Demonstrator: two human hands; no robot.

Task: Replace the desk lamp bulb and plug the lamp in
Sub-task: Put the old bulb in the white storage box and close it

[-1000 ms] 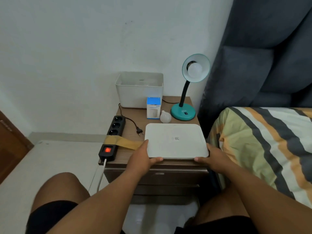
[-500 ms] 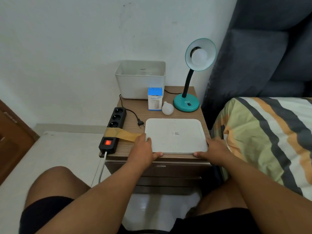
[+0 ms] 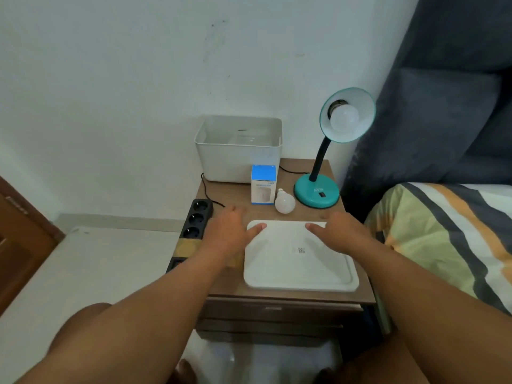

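A teal desk lamp (image 3: 318, 192) stands at the back right of a wooden nightstand (image 3: 327, 170), a bulb (image 3: 344, 118) in its shade.

A loose bulb (image 3: 284, 202) lies beside the lamp base, next to a blue and white box (image 3: 263, 184). Nearer, both hands are open, holding nothing: left hand (image 3: 231, 231) and right hand (image 3: 339, 231) hover over the far corners of a flat white tray (image 3: 300, 268). A black power strip (image 3: 194, 223) lies at left.

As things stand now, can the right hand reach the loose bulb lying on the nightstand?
Probably yes. The right hand is empty over the far edge of the white tray, and the loose bulb lies just beyond it in the open, between the box and the lamp base.
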